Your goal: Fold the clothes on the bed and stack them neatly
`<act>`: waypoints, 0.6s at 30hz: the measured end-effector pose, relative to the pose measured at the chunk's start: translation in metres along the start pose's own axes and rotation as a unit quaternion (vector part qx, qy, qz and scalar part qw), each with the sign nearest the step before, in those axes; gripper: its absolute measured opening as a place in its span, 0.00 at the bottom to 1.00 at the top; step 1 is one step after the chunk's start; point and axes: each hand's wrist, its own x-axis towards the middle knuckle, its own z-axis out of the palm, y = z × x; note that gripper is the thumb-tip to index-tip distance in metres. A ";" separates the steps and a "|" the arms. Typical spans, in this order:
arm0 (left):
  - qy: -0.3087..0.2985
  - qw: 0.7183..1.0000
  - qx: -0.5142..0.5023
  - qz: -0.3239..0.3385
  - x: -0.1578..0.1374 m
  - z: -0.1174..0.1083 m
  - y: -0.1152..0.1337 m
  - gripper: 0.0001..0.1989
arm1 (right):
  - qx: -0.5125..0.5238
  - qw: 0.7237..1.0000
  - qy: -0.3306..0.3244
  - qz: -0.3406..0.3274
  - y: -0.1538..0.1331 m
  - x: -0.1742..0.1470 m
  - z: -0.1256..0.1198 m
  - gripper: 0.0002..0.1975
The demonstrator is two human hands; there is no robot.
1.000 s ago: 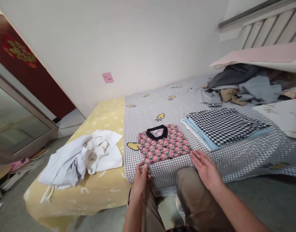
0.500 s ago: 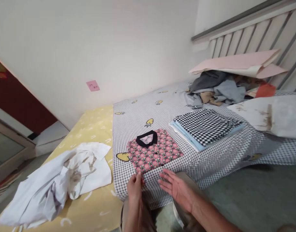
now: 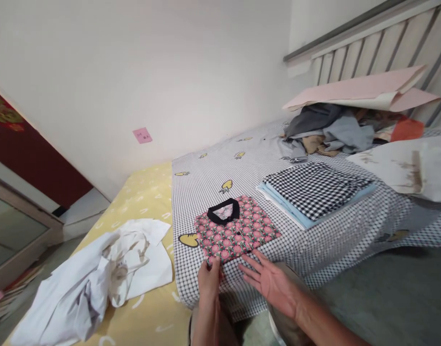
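Note:
A pink floral shirt point(image 3: 238, 230) with a black collar lies folded into a rectangle near the front edge of the bed. At its near left corner, my left hand point(image 3: 209, 283) pinches the cloth between thumb and fingers. My right hand point(image 3: 273, 283) is held palm up with fingers spread, its fingertips close to the shirt's near edge; whether they touch it I cannot tell. Beside the shirt on the right rests a stack of folded clothes, a black-and-white checked garment point(image 3: 317, 190) on top of light blue and white ones.
Crumpled white clothes point(image 3: 79, 283) lie on the yellow sheet point(image 3: 148, 182) at left. Toward the back right, a loose heap of grey clothes point(image 3: 346, 132) sits under a pink sheet point(image 3: 361, 89), near a stained white bag-like item point(image 3: 404, 168). A wall point(image 3: 206, 72) runs behind the bed.
The camera view has shifted slightly, so the scene appears a little farther right and lower. My left hand keeps its pinch at the shirt's corner; my right hand stays spread near the shirt's edge.

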 end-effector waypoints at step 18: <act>-0.038 0.994 -0.096 -0.042 -0.066 0.017 -0.010 0.28 | -0.034 0.992 -0.037 -0.112 0.010 0.042 0.057 0.20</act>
